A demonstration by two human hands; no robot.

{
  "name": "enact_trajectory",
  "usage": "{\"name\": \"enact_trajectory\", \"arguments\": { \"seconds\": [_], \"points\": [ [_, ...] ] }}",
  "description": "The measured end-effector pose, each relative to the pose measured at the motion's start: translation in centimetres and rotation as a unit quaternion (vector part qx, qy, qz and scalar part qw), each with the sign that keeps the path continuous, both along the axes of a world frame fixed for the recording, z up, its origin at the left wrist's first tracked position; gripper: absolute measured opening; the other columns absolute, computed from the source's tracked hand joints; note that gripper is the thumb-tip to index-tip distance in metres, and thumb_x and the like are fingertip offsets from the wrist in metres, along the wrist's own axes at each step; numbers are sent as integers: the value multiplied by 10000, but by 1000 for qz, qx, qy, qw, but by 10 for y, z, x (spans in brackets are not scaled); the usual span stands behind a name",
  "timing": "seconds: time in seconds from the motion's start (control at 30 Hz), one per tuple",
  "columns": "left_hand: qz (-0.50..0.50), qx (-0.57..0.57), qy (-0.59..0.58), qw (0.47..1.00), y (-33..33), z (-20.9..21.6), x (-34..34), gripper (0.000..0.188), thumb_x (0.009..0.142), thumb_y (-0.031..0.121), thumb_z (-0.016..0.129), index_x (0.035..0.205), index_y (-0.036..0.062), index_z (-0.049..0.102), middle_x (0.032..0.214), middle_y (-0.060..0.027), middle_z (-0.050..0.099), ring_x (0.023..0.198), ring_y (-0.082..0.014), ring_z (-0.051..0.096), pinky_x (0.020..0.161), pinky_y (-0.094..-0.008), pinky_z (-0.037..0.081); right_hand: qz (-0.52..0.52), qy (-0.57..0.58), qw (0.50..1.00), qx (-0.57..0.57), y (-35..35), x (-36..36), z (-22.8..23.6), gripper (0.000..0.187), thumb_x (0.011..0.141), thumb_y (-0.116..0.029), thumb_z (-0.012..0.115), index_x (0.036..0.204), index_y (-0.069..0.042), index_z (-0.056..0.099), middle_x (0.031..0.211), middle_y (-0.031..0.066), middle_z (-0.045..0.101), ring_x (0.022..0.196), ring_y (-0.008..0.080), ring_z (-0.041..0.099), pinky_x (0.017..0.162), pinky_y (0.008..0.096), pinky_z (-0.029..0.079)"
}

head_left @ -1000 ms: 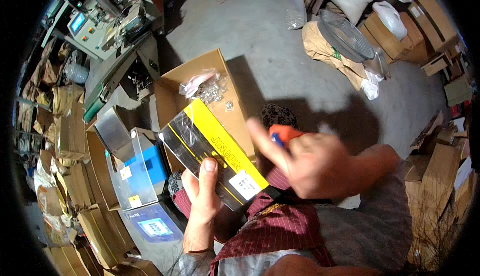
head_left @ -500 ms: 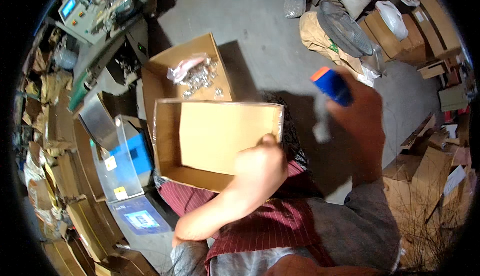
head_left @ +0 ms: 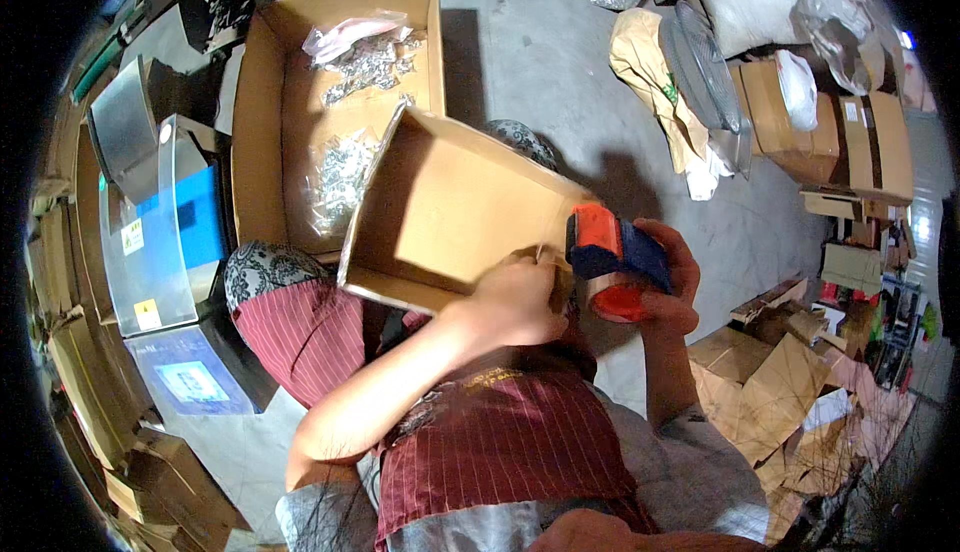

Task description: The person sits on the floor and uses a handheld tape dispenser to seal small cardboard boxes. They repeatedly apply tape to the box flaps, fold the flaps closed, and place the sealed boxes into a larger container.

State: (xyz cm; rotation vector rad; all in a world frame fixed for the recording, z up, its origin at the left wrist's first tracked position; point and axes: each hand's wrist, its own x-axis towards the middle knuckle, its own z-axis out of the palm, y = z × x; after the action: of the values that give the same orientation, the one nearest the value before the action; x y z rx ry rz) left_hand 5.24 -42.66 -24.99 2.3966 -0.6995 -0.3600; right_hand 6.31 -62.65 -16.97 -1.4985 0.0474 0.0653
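A shallow open cardboard box [head_left: 470,192] rests slantwise across my lap, its bare inside showing. My left hand [head_left: 520,297] is closed on the near right corner of this box, with its thumb toward the inside. Against the box's right end, my right hand [head_left: 682,277] grips a blue and red tape dispenser [head_left: 598,242]. A roll of tape with a red core [head_left: 618,300] shows below the dispenser's front. Whether tape touches the box there cannot be made out.
Beyond my knees stands a larger open carton [head_left: 250,142] holding plastic bags of small shiny metal parts [head_left: 345,172]. A clear-lidded bin [head_left: 150,252] is at the left. Flattened cardboard [head_left: 770,392] and cartons [head_left: 870,147] lie to the right.
My right hand has brought the tape dispenser down and left to the box's right end. The box has turned and now slants. My left hand stays at its near right part; the view has shifted.
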Motion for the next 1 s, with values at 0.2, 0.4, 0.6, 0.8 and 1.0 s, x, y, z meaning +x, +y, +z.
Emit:
{"name": "enact_trajectory", "arguments": {
  "seconds": [0.2,0.4,0.6,0.8,1.0],
  "points": [
    [48,-402,618,673,36,5,12,542,775,86,696,1300,24,573,1187,-126,622,1127,-272,590,990,-376,483,16,48,999,-5,14,5,3,905,473,-212,684,1301,126,549,1187,198,659,1050,275,675,992,358,504],
    [57,-543,717,434,57,3,32,452,758,85,546,1205,63,605,1091,-48,583,988,-168,550,898,-411,472,55,62,995,-48,7,6,40,818,496,-210,775,1244,83,624,1157,174,689,1052,265,677,987,365,505],
    [93,-610,674,406,61,5,27,448,946,409,532,1140,19,635,1111,-120,659,1058,-276,604,952,-428,473,111,80,950,-281,21,14,98,801,434,-142,692,1207,66,654,1117,167,705,1072,254,686,1017,381,504],
    [-48,-673,641,365,57,-15,11,303,957,291,621,1083,16,650,1063,-85,664,1021,-199,607,937,-375,467,164,81,937,-299,52,23,115,761,480,-111,705,1220,64,661,1112,162,712,1020,231,694,979,345,513],
    [-2,-683,531,501,55,-23,3,149,907,183,671,943,40,653,880,-24,649,829,-142,603,785,-318,483,221,80,891,-389,81,26,134,687,572,-68,750,1246,34,665,1118,118,719,1052,174,666,978,313,491]
  ]
}}
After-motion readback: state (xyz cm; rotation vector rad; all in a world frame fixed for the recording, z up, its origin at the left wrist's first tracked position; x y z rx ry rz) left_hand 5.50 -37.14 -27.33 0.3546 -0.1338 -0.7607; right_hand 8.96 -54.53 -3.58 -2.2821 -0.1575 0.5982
